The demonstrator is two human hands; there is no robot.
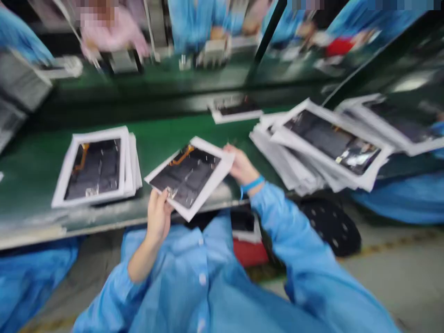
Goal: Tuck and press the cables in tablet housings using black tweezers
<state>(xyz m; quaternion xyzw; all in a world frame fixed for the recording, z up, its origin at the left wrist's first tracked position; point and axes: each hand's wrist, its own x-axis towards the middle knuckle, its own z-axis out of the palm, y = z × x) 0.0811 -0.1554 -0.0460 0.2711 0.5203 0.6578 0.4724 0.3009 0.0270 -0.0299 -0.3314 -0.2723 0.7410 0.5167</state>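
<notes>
A white-bordered sheet with a dark panel [190,173] is held tilted above the front edge of the green table. My left hand [159,213] grips its lower left edge, thumb and fingers closed on the border. At the upper right corner, my right hand [242,165] pinches the white border; a blue band circles that wrist. An orange strip shows near the panel's top. To the left lies a stack of similar sheets [99,169]. Another, fanned-out stack [329,141] is at the right, nearer my right hand.
The green table [156,132] runs across the view. One similar sheet [237,110] lies farther back. More sheets [402,122] are at the far right. People in blue and pink sleeves work across the table. A black round stool [331,226] stands below at right.
</notes>
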